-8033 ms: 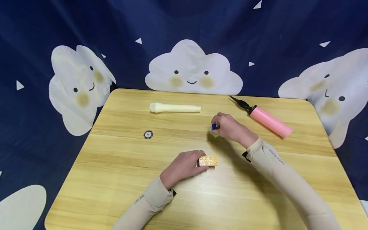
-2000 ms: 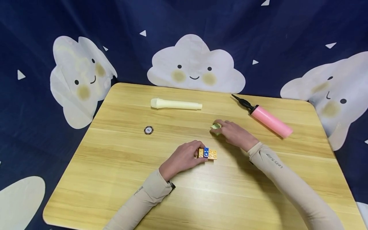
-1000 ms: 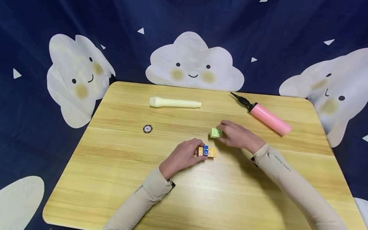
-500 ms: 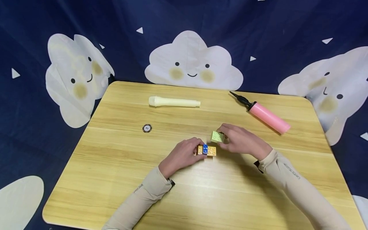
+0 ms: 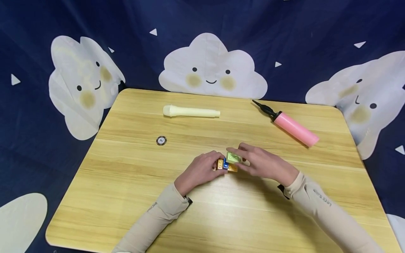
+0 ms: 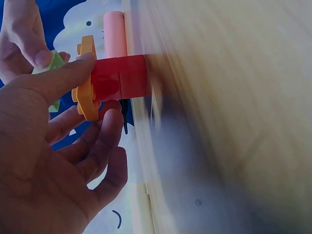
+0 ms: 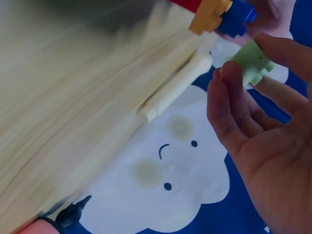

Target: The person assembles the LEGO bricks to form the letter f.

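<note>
My left hand (image 5: 200,172) holds a small stack of toy building bricks between thumb and fingers. Its orange brick (image 6: 87,100) lies across red bricks (image 6: 119,78) that stand on the table. A narrow blue brick (image 5: 225,164) is fixed on top of the orange one, across its middle. My right hand (image 5: 267,163) pinches a light green brick (image 5: 233,157) just over the orange brick's right half, beside the blue brick. In the right wrist view, the green brick (image 7: 251,58) shows a gap from the blue brick (image 7: 236,18).
On the wooden table (image 5: 126,196), a pale yellow toy microphone (image 5: 191,111) lies at the back. A pink hand pump (image 5: 295,129) with a black nozzle is at the back right, and a poker chip (image 5: 161,140) lies left. A dark blue cloud-print cloth (image 5: 136,21) hangs behind.
The blue brick went from my right hand onto the orange brick. My right hand then picked up the green brick and brought it toward me, over the stack. The left hand keeps its grip.
</note>
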A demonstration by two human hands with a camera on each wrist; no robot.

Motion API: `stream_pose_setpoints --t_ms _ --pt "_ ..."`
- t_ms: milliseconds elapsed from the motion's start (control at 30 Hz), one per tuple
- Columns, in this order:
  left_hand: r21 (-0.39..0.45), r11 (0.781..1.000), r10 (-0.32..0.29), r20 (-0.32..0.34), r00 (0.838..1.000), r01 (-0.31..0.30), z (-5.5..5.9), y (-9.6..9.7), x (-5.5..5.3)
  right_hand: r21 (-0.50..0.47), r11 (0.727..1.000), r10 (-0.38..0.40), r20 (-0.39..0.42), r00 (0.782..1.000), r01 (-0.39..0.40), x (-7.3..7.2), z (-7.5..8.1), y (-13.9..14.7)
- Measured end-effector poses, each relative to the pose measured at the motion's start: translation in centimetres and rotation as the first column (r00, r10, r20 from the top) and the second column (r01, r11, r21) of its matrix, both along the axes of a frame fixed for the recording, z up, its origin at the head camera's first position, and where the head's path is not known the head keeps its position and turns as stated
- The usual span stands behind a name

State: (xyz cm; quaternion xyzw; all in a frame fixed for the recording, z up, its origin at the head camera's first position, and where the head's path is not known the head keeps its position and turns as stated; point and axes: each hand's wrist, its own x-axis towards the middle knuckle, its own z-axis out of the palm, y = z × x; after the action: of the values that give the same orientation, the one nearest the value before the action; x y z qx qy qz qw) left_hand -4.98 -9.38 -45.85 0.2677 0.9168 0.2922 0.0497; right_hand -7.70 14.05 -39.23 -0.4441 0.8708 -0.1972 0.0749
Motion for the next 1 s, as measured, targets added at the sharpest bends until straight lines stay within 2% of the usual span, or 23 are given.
stream_pose_setpoints --t_ms 200,700,1000 --pt "-0.008 1.0 0.002 -0.012 1.0 -0.003 0.04 -0.1 0.03 0.022 0.999 0.029 -0.023 0.999 -0.029 0.43 -0.2 -0.46" --pt "-0.005 1.0 -0.008 -0.011 1.0 0.008 -0.05 -0.23 -0.06 0.032 0.999 0.041 -0.108 0.993 -0.038 0.77 -0.6 -0.61" --pt "-0.016 1.0 -0.015 -0.02 1.0 0.014 -0.08 -0.29 -0.16 0.018 0.999 0.047 -0.124 0.991 -0.045 0.95 -0.72 -0.58"
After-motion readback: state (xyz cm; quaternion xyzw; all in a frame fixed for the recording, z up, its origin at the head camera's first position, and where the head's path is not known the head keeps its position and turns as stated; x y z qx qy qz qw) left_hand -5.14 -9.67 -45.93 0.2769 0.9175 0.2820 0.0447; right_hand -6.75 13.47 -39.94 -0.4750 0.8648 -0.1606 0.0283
